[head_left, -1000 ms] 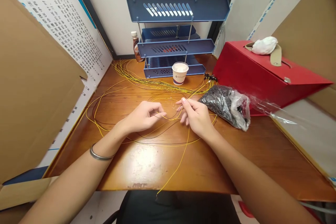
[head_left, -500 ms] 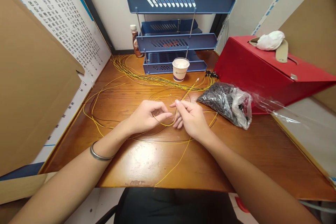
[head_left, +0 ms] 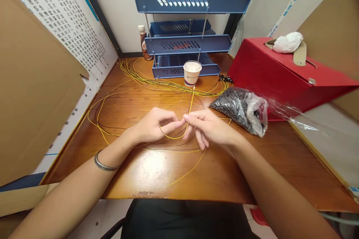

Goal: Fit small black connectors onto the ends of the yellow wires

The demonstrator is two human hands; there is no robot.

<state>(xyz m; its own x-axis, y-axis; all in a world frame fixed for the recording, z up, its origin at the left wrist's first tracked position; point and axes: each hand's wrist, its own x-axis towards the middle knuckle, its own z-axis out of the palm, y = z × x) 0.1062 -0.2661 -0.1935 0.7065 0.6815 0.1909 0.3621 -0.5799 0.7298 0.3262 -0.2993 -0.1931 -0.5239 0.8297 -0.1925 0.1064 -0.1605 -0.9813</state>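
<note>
Right hand [head_left: 210, 125] has the yellow wire [head_left: 192, 101] pinched above the table [head_left: 134, 183], well in from the front edge. Left hand [head_left: 155, 125] is right at those fingertips, can't tell if it's gripping. Wire tip's near the cup [head_left: 192, 74], bag [head_left: 238, 110] crowds the right side.

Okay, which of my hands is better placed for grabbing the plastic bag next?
Probably your right hand: the plastic bag lies nearer it, on that side. Its fingers appear to hold yellow wire, though.
</note>
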